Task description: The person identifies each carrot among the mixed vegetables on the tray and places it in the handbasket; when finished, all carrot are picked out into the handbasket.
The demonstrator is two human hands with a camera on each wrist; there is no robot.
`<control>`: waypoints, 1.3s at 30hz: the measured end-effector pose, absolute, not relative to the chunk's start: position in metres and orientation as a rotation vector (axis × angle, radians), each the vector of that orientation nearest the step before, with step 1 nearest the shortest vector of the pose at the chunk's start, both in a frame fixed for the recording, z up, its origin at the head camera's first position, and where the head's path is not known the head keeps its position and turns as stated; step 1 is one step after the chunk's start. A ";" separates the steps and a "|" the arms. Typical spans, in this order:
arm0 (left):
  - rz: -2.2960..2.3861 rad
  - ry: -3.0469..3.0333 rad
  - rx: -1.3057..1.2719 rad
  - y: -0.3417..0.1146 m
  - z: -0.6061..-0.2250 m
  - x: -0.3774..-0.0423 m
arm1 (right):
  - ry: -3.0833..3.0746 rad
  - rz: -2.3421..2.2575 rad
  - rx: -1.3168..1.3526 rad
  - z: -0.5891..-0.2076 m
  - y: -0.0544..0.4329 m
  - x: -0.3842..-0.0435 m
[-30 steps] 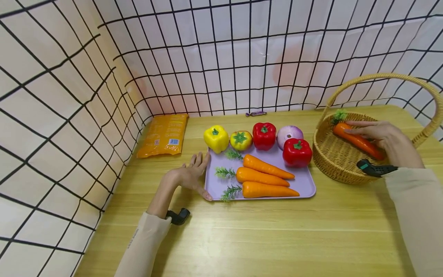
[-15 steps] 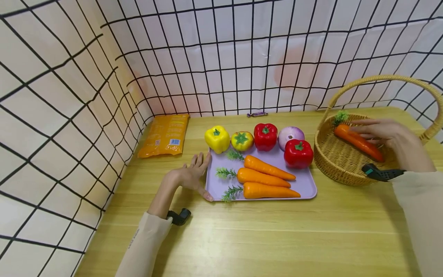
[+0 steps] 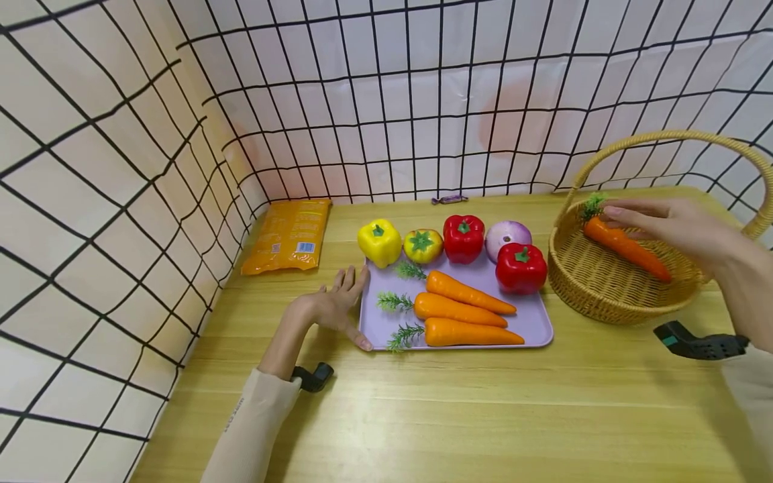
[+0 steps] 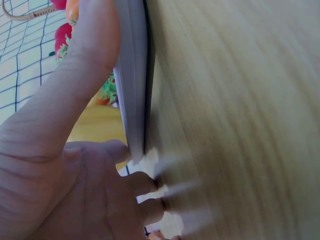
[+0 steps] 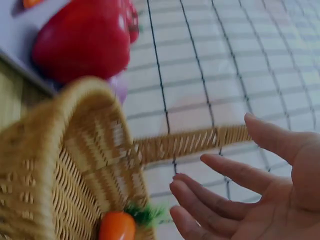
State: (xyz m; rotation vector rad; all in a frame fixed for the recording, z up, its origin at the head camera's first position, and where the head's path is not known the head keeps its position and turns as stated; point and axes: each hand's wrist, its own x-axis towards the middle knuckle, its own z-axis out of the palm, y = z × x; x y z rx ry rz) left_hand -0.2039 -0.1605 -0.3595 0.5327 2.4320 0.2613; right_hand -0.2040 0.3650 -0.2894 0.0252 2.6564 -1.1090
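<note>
While the left hand, spread, touches the tray at nine o'clock, the right hand hovers, spread, above the basket; a carrot lies inside.

Table: pale wood grain, straight seams. Directly on it: one lilac tray, shallow, rectangular, rounded corners, immediately right of the left hand and touching it. One wicker basket, round, single arched handle, beneath the right hand. One orange packet, flat, printed, beyond the left hand, near. One purple twist-wrapped sweet, well beyond the left hand, to its right, at the table's far edge.
</note>
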 end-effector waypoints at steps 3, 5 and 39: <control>0.260 2.432 0.534 -0.161 -0.359 -0.204 | 2.665 -1.080 -0.021 -0.281 0.344 -0.190; 0.263 2.431 0.536 -0.161 -0.359 -0.204 | 2.686 -1.087 -0.057 -0.279 0.331 -0.184; 0.243 2.438 0.538 -0.161 -0.361 -0.205 | 2.493 -1.171 -0.665 -0.353 0.160 -0.180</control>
